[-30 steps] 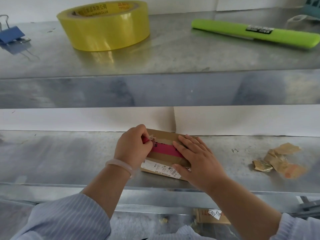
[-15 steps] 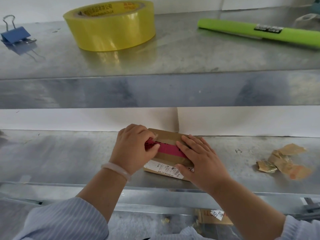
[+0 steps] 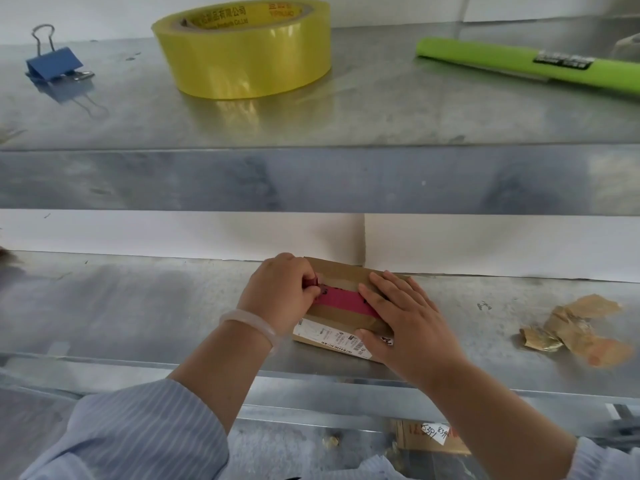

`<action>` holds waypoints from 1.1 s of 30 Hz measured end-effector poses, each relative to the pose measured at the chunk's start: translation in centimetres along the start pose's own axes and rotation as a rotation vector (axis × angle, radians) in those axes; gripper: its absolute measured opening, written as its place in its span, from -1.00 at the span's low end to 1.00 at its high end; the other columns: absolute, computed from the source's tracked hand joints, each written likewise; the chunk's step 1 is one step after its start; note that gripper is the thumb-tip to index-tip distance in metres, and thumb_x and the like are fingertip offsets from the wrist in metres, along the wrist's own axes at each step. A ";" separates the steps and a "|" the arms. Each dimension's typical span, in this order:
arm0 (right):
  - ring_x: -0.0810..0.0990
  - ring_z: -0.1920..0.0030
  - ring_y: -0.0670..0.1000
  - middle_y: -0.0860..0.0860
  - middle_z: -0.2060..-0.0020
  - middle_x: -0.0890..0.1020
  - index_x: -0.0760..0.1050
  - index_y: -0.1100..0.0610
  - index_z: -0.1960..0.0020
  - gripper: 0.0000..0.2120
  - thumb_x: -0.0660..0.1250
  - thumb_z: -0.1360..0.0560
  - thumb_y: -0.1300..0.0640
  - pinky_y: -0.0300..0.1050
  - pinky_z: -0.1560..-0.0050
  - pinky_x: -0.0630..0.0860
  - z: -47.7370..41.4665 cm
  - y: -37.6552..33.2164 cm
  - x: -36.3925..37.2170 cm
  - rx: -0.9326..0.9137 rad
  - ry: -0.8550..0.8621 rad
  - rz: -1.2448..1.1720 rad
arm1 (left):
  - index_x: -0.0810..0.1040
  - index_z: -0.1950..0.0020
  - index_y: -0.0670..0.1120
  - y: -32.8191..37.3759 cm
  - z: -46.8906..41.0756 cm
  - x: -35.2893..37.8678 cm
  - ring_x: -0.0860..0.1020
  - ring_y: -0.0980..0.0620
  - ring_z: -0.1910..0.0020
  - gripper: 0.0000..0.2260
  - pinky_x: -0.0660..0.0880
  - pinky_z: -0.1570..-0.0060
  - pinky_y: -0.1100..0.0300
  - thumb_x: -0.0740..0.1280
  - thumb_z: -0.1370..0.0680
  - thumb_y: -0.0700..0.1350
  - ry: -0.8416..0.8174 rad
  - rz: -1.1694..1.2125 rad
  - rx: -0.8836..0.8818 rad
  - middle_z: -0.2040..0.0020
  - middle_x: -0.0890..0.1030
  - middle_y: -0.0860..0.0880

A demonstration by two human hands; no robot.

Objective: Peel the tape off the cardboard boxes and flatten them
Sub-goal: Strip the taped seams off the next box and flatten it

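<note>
A small brown cardboard box lies on the lower metal shelf, with a white shipping label on its near side. A strip of red tape runs across its top. My left hand pinches the lifted left end of that red tape between thumb and fingers. My right hand lies flat with spread fingers on the right part of the box and presses it down, covering the tape's right end.
Crumpled peeled tape pieces lie on the shelf at the right. The upper shelf carries a yellow tape roll, a blue binder clip and a green tool. Another labelled box sits below.
My left hand has worked along the left end of the red tape and now grips a curled-up bit of it. The right hand has stayed pressed on the box.
</note>
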State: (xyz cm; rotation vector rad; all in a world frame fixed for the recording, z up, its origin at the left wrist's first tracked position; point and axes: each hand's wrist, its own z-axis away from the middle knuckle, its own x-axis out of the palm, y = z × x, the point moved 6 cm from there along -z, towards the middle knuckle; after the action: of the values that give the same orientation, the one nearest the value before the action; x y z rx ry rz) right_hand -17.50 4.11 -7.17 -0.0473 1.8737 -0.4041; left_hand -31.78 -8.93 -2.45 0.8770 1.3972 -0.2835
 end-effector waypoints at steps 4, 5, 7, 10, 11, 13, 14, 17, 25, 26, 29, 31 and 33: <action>0.23 -0.47 -0.07 -0.07 -0.43 0.39 0.38 -0.05 -0.43 -0.38 0.18 -0.45 -0.29 -0.01 -0.49 0.12 0.1 0.1 0.0 -0.005 0.011 -0.010 | 0.45 0.22 -0.06 0.0 0.6 -0.5 0.49 0.05 0.29 -0.83 0.44 0.29 0.20 0.32 -0.54 -0.04 0.121 -0.019 -0.020 0.25 0.53 0.04; 0.23 -0.47 -0.07 -0.07 -0.43 0.39 0.38 -0.05 -0.43 -0.38 0.18 -0.45 -0.29 -0.01 -0.49 0.12 0.1 0.1 -0.1 -0.007 0.013 -0.010 | 0.42 0.24 -0.06 -0.5 0.7 -0.5 0.48 0.06 0.32 -0.81 0.44 0.33 0.20 0.32 -0.53 -0.06 0.139 0.023 -0.069 0.29 0.54 0.03; 0.22 -0.48 -0.08 -0.07 -0.43 0.39 0.37 -0.05 -0.44 -0.38 0.17 -0.45 -0.30 -0.04 -0.50 0.09 0.1 0.2 -0.1 -0.005 0.013 -0.016 | 0.39 0.27 -0.09 -2.2 0.9 -0.6 0.48 0.05 0.36 -0.81 0.42 0.39 0.18 0.34 -0.50 -0.11 0.193 0.185 -0.221 0.33 0.55 0.01; 0.19 -0.49 -0.10 -0.08 -0.45 0.37 0.35 -0.06 -0.45 -0.37 0.15 -0.45 -0.31 -0.13 -0.52 -0.03 0.1 0.3 -0.1 0.001 0.001 -0.024 | 0.40 0.24 -0.15 -4.3 1.3 -0.2 0.44 0.02 0.39 -0.85 0.36 0.42 0.21 0.32 -0.47 -0.17 0.265 0.373 -0.397 0.35 0.51 -0.05; 0.19 -0.48 -0.10 -0.08 -0.45 0.37 0.35 -0.06 -0.45 -0.37 0.15 -0.45 -0.32 -0.15 -0.52 -0.06 0.1 0.3 -0.1 0.001 0.000 -0.024 | 0.38 0.25 -0.15 -4.6 1.4 -0.2 0.46 -0.02 0.38 -0.85 0.40 0.43 0.16 0.32 -0.47 -0.19 0.287 0.392 -0.401 0.35 0.52 -0.08; 0.19 -0.48 -0.10 -0.08 -0.44 0.37 0.36 -0.05 -0.45 -0.36 0.16 -0.45 -0.32 -0.17 -0.51 -0.09 0.0 0.3 -0.1 0.001 0.001 -0.023 | 0.32 0.29 -0.13 -4.8 1.4 -0.5 0.46 -0.03 0.38 -0.81 0.43 0.44 0.12 0.31 -0.45 -0.21 0.332 0.355 -0.346 0.35 0.50 -0.07; 0.20 -0.48 -0.09 -0.07 -0.44 0.38 0.36 -0.05 -0.44 -0.36 0.16 -0.45 -0.31 -0.18 -0.51 -0.09 0.0 0.3 -0.1 0.000 0.002 -0.023 | 0.29 0.30 -0.11 -4.5 1.3 -0.7 0.40 0.01 0.40 -0.78 0.36 0.46 0.18 0.31 -0.45 -0.22 0.336 0.280 -0.281 0.36 0.45 -0.04; 0.20 -0.48 -0.09 -0.07 -0.44 0.38 0.36 -0.05 -0.44 -0.36 0.17 -0.45 -0.31 -0.15 -0.51 -0.06 0.1 0.3 -0.1 -0.006 0.011 -0.020 | 0.26 0.29 -0.06 -3.2 1.2 -0.9 0.34 0.08 0.42 -0.74 0.28 0.46 0.27 0.33 -0.45 -0.26 0.311 0.084 -0.109 0.29 0.39 0.02; 0.18 -0.48 -0.11 -0.07 -0.44 0.37 0.36 -0.05 -0.45 -0.36 0.16 -0.45 -0.32 -0.10 -0.52 0.01 0.2 0.4 0.1 -0.009 0.021 -0.018 | 0.64 0.04 0.05 -2.2 1.0 -0.4 0.51 0.28 0.07 -0.90 0.40 0.07 0.45 0.35 -0.53 0.01 0.087 0.361 0.006 0.09 0.57 0.18; 0.18 -0.48 -0.11 -0.08 -0.45 0.36 0.36 -0.05 -0.45 -0.36 0.16 -0.45 -0.32 -0.08 -0.52 0.02 0.2 0.4 0.1 -0.008 0.021 -0.016 | 0.66 0.09 0.02 -2.3 0.9 -0.3 0.51 0.26 0.12 -0.83 0.40 0.09 0.40 0.30 -0.55 0.04 0.033 0.444 -0.033 0.13 0.57 0.16; 0.20 -0.48 -0.10 -0.07 -0.44 0.37 0.36 -0.05 -0.45 -0.36 0.15 -0.45 -0.32 -0.04 -0.51 0.09 0.2 0.4 0.1 -0.011 0.026 -0.006 | 0.64 -0.03 0.07 -2.8 0.4 0.0 0.50 0.26 0.22 -0.85 0.41 0.17 0.38 0.26 -0.59 -0.06 -0.101 0.549 -0.104 0.10 0.59 0.09; 0.21 -0.48 -0.08 -0.07 -0.44 0.38 0.37 -0.05 -0.44 -0.36 0.16 -0.45 -0.32 -0.08 -0.52 0.04 0.1 0.5 0.1 -0.013 0.022 -0.005 | 0.47 -0.31 0.14 -3.3 0.4 0.5 0.50 0.26 0.07 -0.67 0.41 0.08 0.39 0.34 -0.56 -0.09 -0.147 0.437 -0.112 -0.10 0.53 0.12; 0.22 -0.48 -0.07 -0.07 -0.44 0.37 0.36 -0.05 -0.45 -0.36 0.16 -0.45 -0.32 -0.10 -0.52 -0.01 0.1 0.5 0.2 -0.008 0.014 -0.004 | 0.47 -0.34 0.09 -3.7 0.5 0.8 0.51 0.21 0.02 -0.62 0.41 0.01 0.32 0.39 -0.53 -0.07 -0.123 0.371 -0.167 -0.10 0.53 0.15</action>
State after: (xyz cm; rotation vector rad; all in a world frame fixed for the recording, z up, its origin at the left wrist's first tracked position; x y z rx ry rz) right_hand -17.44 4.55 -7.56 -0.0544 1.8893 -0.4005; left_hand -33.67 -11.46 -4.63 0.9435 1.1017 0.0614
